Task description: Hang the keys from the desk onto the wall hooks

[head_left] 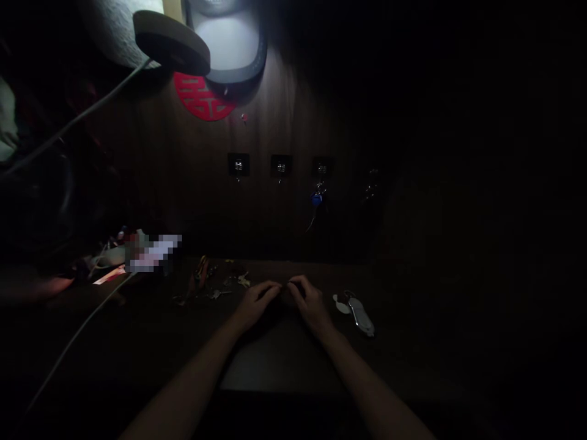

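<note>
On the head view I see the left hand (pixel 257 304) and right hand (pixel 310 302) curled close together on the dark tabletop (pixel 284 366), fingertips almost meeting; I cannot tell whether they pinch anything. Loose keys (pixel 243 280) lie just left of the left hand, and a silver key fob (pixel 356 315) lies just right of the right hand.
</note>
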